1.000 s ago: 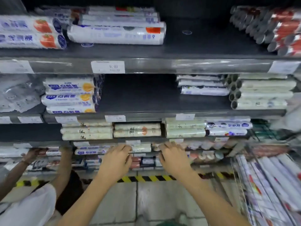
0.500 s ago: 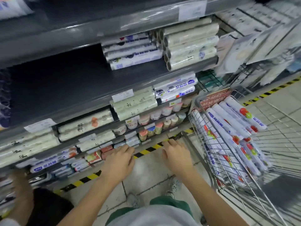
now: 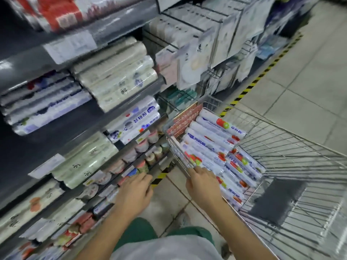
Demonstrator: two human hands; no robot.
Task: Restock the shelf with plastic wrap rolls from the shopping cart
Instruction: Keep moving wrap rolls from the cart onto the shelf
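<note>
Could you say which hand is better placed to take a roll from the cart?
Right: the right hand is at the cart beside the rolls; the left hand is by the shelf.

The view is blurred. A shelf (image 3: 122, 19) with stacked rolls (image 3: 116, 76) fills the left side. On the right stands a wire cart (image 3: 293, 147), with cart rolls (image 3: 212, 145) heaped lengthwise along its shelf-side wall. The left hand (image 3: 134, 194), palm down with its fingers stretched out, hovers low before the bottom shelves and holds nothing. The right hand (image 3: 203, 186), also palm down, reaches the cart's near rim; whether the fingertips touch the wire is unclear. A grey pad (image 3: 277, 201) lies in the cart. Yellow-black tape (image 3: 251, 85) edges the tiled floor (image 3: 309, 72).
</note>
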